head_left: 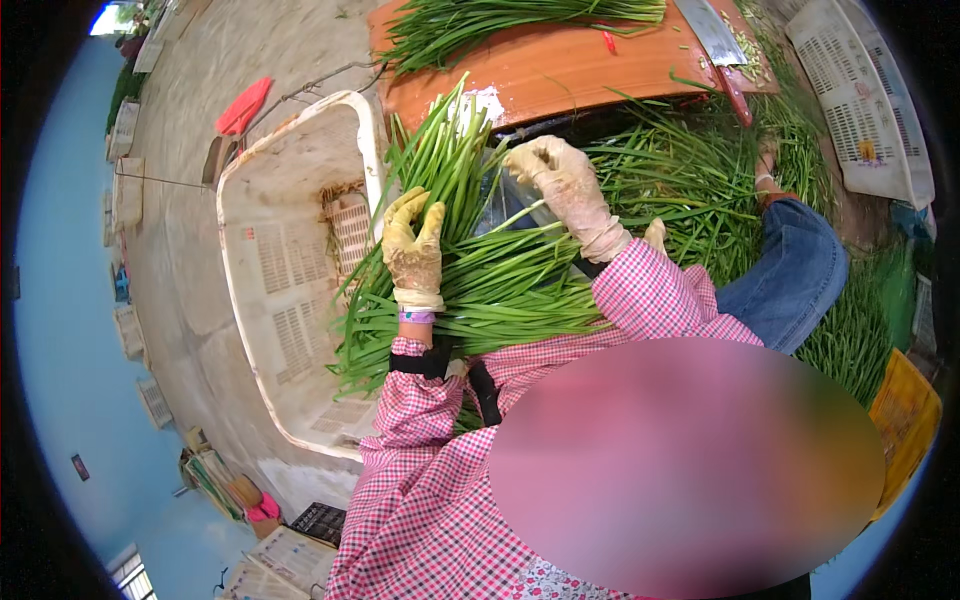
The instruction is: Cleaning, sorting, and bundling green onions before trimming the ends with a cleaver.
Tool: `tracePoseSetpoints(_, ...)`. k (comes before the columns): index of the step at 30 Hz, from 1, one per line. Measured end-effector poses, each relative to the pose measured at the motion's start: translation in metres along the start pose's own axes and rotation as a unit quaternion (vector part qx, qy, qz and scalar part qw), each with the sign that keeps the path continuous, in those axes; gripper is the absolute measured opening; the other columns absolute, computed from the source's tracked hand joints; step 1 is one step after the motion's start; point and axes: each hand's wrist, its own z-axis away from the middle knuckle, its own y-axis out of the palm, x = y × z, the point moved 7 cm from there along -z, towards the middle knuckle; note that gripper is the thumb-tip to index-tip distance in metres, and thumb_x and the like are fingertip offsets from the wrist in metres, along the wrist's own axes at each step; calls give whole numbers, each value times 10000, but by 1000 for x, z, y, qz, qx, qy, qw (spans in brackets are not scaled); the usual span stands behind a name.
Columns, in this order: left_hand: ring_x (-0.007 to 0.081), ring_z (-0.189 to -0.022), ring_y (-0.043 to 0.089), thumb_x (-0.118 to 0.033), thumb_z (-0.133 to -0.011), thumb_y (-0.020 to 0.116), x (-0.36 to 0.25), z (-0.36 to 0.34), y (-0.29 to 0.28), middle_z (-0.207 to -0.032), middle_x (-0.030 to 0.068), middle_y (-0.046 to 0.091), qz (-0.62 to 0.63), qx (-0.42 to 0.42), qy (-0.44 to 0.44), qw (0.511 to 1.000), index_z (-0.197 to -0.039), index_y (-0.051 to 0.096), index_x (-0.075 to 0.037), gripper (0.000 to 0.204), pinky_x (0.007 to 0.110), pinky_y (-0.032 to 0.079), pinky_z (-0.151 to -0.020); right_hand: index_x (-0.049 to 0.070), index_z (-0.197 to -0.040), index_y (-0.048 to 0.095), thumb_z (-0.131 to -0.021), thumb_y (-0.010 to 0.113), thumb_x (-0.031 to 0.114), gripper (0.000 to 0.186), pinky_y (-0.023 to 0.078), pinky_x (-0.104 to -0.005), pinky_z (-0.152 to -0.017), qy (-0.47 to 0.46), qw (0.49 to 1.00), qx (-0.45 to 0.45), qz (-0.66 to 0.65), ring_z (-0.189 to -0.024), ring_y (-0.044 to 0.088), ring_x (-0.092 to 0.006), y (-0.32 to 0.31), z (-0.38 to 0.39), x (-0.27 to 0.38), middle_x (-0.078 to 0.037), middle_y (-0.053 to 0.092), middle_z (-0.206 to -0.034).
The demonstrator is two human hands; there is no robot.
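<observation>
1. Stalks [450, 165], green and slender, rise in a bunch just left of the frame's centre; a loosened hold could let them splay apart.
2. Left hand [413, 250], yellow-gloved, curls its fingers partly closed around that bunch; slick gloves could let stems slip.
3. Right hand [562, 185], pale-gloved, bends its fingers nearly together at upper centre; whether they pinch a stem cannot be told. A careless tug could snap one.
4. Loose greens [520, 295] spread mid-frame, below the bunch, and could tangle with it.
5. White crate [285, 250] stands open at left, near the leaf tips; strays could drop in.
6. Knife [712, 35], upper right, rests on the orange surface [570, 75], its red handle beyond the edge; a bump could dislodge it.
</observation>
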Motion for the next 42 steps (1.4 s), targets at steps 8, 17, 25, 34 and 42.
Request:
tracePoseSetpoints(8, 163, -1003, 622, -223, -1008, 645, 16, -3, -4, -1130, 95, 696, 105, 2, -49, 993, -1088, 728, 50, 296, 297, 485, -933, 26, -1166, 718, -877, 744, 355, 438, 544, -304, -798, -21, 984, 31, 172, -848, 715, -172, 28, -22, 21, -99, 758, -970)
tracePoseSetpoints(17, 174, -1073, 639, -191, -914, 775, 0, 3, -5, -1131, 114, 719, 163, 15, -85, 983, -1164, 718, 23, 334, 319, 483, -988, 57, -840, 741, -933, 682, 292, 260, 523, -287, -641, 41, 993, 96, 47, -626, 682, -148, 26, 6, 11, -54, 723, -720)
tracePoseSetpoints(25, 130, -827, 658, -145, -835, 862, -9, -1, -1, -946, 79, 745, 76, 16, -71, 994, -1097, 722, 41, 349, 277, 538, -780, 41, -843, 735, -904, 750, 268, 236, 516, -292, -641, 36, 994, 24, 103, -665, 665, -127, -5, 21, 6, -31, 710, -741)
tracePoseSetpoints(34, 136, -822, 664, -145, -810, 883, 1, 0, 2, -957, 88, 748, 71, 32, -51, 996, -1070, 720, 42, 360, 277, 541, -771, -17, -1064, 705, -874, 794, 259, 347, 549, -292, -756, 23, 999, 19, 40, -834, 709, -166, 16, 3, 7, -85, 737, -895)
tracePoseSetpoints(42, 161, -791, 685, -181, -789, 897, 1, -3, 4, -912, 105, 756, 17, 30, -39, 999, -1038, 730, 28, 366, 300, 546, -748, 58, -952, 749, -935, 716, 302, 247, 472, -199, -587, 77, 997, 11, -29, -715, 656, -63, -37, 10, -18, -42, 725, -900)
